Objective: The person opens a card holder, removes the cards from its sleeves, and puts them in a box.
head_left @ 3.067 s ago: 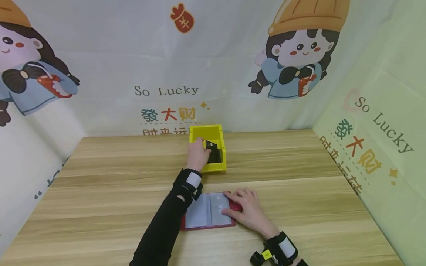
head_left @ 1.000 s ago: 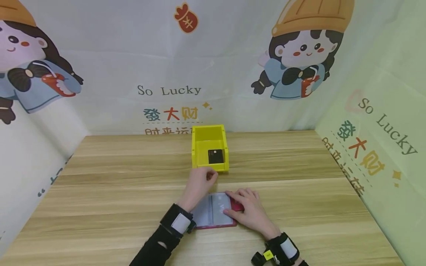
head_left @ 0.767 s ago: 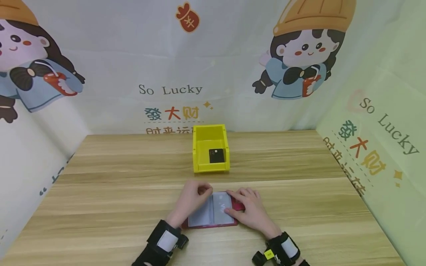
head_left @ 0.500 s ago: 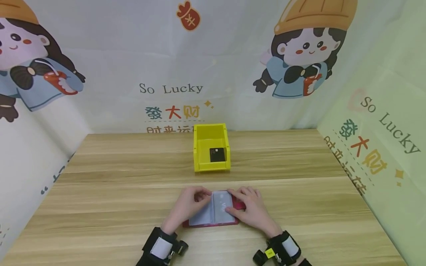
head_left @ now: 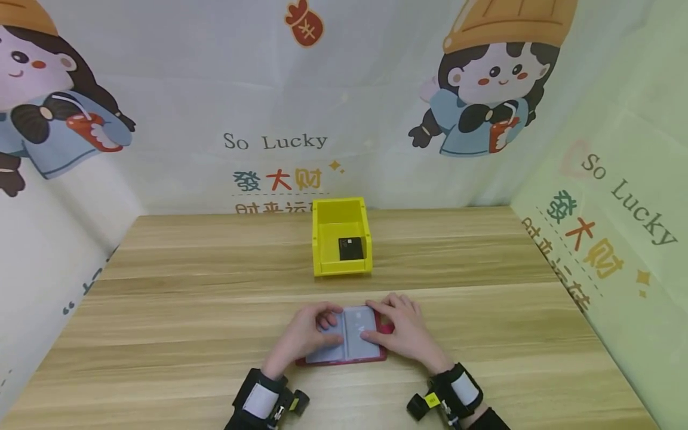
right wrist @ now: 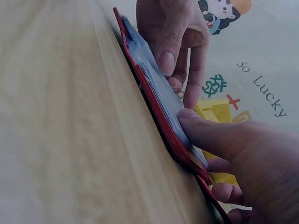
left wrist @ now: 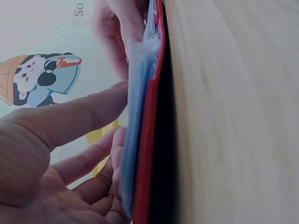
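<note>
An open card holder (head_left: 332, 352) with a red cover and clear plastic sleeves (left wrist: 133, 121) lies on the table. My left hand (head_left: 309, 331) is over its left page. In the left wrist view the thumb (left wrist: 93, 109) reaches to the sleeves, and the other fingers are loosely bent beside them. My right hand (head_left: 403, 331) rests at the right page. Its thumb (right wrist: 201, 128) touches the sleeves, and the index finger reaches the top edge. Faint white lettering shows on the right page. Whether a card is under the left fingers is hidden.
Behind the card holder stands a yellow bin (head_left: 342, 269) with a black card (head_left: 351, 249) lying inside. A wooden table (head_left: 484, 298) carries everything. Printed cloth (head_left: 371, 119) closes off the back and sides.
My left hand has come from the yellow bin back to the card holder's left page, and its thumb and fingers have spread apart. The right hand has stayed at the right page.
</note>
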The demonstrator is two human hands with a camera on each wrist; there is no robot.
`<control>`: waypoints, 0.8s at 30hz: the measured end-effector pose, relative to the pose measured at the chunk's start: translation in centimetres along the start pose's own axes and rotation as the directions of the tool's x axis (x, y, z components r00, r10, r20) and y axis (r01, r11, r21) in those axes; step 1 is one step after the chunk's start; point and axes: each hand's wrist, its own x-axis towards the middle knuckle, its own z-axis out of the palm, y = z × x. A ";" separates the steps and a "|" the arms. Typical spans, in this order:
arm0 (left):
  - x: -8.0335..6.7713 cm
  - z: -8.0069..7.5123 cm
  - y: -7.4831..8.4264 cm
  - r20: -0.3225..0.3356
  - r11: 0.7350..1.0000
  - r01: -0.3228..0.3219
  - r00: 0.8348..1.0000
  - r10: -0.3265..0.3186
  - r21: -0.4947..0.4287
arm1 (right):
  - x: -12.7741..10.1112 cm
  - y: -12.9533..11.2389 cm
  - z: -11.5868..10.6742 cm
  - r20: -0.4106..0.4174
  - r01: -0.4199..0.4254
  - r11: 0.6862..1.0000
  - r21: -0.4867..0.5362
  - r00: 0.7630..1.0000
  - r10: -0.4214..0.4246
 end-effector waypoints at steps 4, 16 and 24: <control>0.1 0.2 0.0 -0.005 0.999 0.032 0.999 -0.032 0.002 | 0.4 0.1 -0.2 0.014 -0.009 1.000 0.017 1.000 0.009; 0.2 0.1 0.1 -0.034 0.996 0.084 0.996 -0.084 0.002 | -0.1 -0.2 0.1 -0.180 0.101 0.985 0.142 0.981 -0.074; 0.0 0.2 -0.5 -0.081 0.998 0.060 0.995 -0.060 0.000 | -1.4 -1.2 1.9 -0.347 0.385 0.909 0.162 0.884 -0.312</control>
